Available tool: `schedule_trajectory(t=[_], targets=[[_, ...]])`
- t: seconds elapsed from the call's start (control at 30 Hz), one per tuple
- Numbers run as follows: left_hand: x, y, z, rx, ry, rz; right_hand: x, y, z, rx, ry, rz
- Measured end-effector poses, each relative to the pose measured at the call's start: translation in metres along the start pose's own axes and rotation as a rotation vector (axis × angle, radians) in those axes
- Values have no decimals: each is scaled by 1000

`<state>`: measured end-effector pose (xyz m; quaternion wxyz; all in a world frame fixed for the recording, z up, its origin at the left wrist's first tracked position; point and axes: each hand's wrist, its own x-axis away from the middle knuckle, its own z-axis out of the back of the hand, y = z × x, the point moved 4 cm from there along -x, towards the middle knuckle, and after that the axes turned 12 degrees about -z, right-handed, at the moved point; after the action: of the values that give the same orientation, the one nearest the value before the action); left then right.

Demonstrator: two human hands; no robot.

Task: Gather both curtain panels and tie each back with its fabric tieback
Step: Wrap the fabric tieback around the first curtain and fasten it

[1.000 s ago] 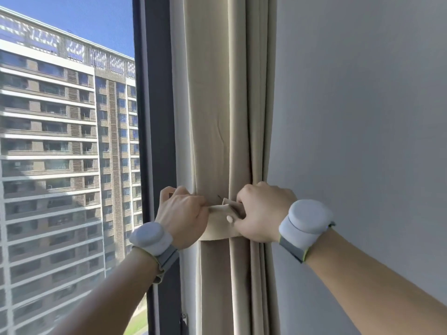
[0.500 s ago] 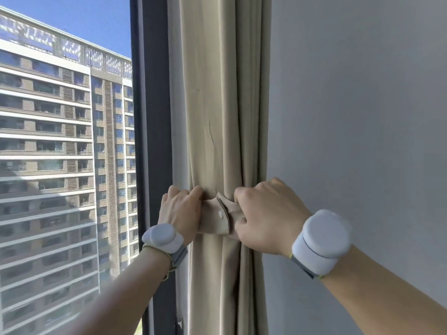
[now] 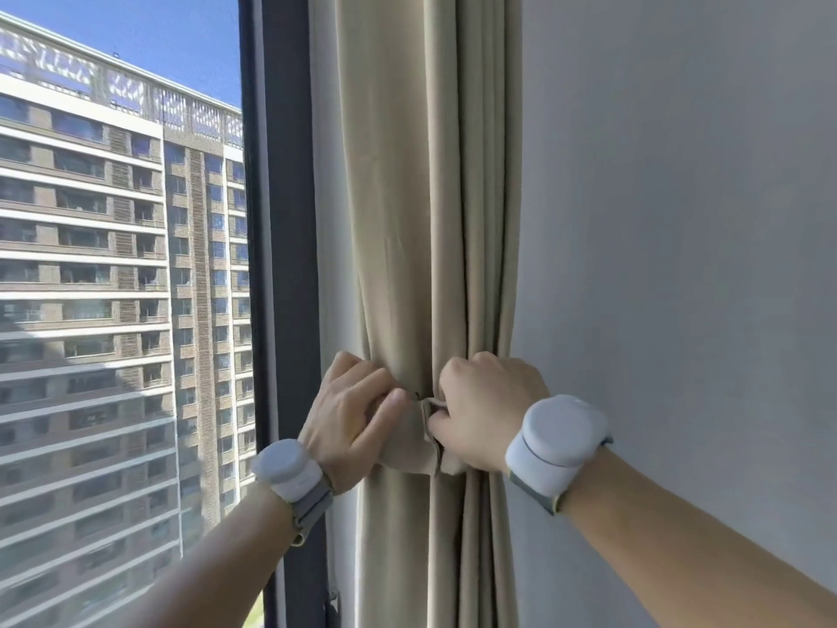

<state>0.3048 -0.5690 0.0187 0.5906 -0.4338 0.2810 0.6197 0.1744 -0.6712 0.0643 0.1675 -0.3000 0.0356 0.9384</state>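
The beige curtain hung bunched into a narrow column just right of the dark window frame, with the grey wall on its other side. The matching fabric tieback was wrapped around the curtain at its pinched-in waist. The left hand was clenched on the tieback's end on the window frame side, and the right hand gripped the other end, fingers curled around a folded edge. Both ends met at the front of the curtain. Each wrist had a white wristband device.
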Motion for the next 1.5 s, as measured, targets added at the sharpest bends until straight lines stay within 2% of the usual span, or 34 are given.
schedule_trajectory(t=[0.1,0.27,0.33,0.43,0.57,0.67,0.73,0.8,0.87,0.97,1.03,1.1,1.2,1.27,1.37,1.43,1.5], targets=[[1,5,-6,-117,-63,-80,-2,-2,-7,38,-41,58],[6,3,-9,-293,-174,-131,3,6,-12,6,-258,108],[8,1,-7,-314,-199,-137,4,10,-9,18,-283,127],[6,11,-10,-314,-181,-170,3,11,-8,33,-248,127],[-2,21,-15,-194,-116,-242,-2,13,-15,-1,-195,88],[-6,16,-11,-198,-99,-260,-5,21,-13,96,-181,45],[-7,14,-9,-207,-121,-270,-4,28,-11,236,-169,33],[-4,10,-6,-210,-148,-258,0,36,-10,331,-74,29],[0,6,-3,-193,-183,-231,6,44,-12,367,18,30],[4,5,-3,-184,-271,-199,12,44,-19,401,31,63],[2,7,-3,-104,-262,-84,10,40,-19,346,36,104],[-5,15,0,76,-169,87,7,37,-14,247,17,117],[-23,29,2,364,49,329,5,33,-10,-141,-83,75],[-37,36,2,412,128,423,5,29,-8,-386,-68,47],[-48,42,1,338,194,425,-4,33,-4,-585,100,-111],[-49,48,2,287,241,347,-13,38,-3,-645,162,-227],[-48,58,2,248,243,253,-20,39,0,-690,213,-212]])
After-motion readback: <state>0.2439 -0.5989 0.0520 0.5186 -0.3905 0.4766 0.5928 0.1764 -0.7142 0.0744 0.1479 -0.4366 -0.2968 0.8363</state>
